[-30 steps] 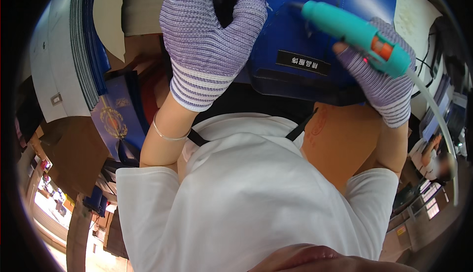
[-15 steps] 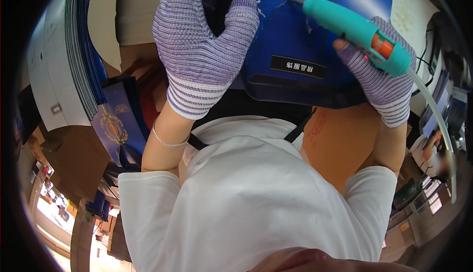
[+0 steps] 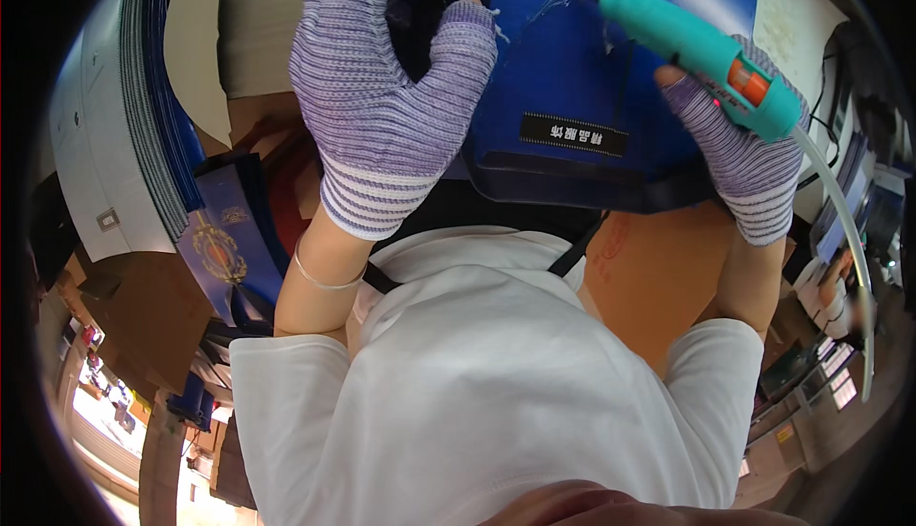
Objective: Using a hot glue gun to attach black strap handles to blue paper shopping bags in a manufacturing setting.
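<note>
My right hand (image 3: 739,135), in a purple-and-white striped glove with bare fingertips, is closed around a teal glue gun (image 3: 658,25). A pale glue stick (image 3: 844,211) trails from its back end. The nozzle sits over a dark blue paper bag (image 3: 572,78) with gold print and a small black label (image 3: 574,134). Shiny threads of glue lie on the blue surface by the nozzle. My left hand (image 3: 386,87), gloved alike, curls at the bag's left edge, its thumb against that edge; the other fingertips are partly cut off by the top of the picture.
On the left stands a stack of flat white-and-blue sheets (image 3: 110,125), with another blue bag (image 3: 219,240) with a gold emblem beside it. A brown cardboard piece (image 3: 649,278) is below the bag. Further right, a person (image 3: 835,302) appears in the background.
The glue gun has shifted slightly right, and its nozzle has moved a little up and right over the bag. A glue thread shows near the tip. My left hand keeps its curl.
</note>
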{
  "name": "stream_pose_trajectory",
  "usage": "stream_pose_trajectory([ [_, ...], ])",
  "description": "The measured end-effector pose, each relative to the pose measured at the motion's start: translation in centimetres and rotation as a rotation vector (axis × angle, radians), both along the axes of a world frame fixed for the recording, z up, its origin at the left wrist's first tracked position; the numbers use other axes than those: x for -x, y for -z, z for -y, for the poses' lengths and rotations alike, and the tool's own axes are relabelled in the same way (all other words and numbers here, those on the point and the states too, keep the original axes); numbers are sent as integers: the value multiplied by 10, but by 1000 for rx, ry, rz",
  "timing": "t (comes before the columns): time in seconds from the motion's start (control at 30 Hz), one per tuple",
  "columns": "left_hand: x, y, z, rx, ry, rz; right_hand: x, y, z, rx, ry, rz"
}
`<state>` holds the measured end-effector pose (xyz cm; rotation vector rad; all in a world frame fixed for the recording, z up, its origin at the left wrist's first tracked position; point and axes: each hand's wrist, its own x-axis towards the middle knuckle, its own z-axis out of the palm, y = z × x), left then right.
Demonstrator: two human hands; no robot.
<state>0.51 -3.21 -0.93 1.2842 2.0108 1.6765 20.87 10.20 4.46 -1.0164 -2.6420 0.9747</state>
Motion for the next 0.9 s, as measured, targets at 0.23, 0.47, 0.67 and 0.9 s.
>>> stream_pose_trajectory([
  [0.23, 4, 4, 7, 30, 31, -82, 13, -3, 14, 173, -164, -158],
  [0.47, 6, 1, 10, 75, 63, -142, -3, 9, -3, -110, 143, -24],
  [0.67, 4, 0, 4, 54, 101, -113, 0, -9, 5, 60, 48, -14],
  [0.9, 7, 4, 9, 43, 78, -99, 1, -2, 2, -81, 73, 30],
])
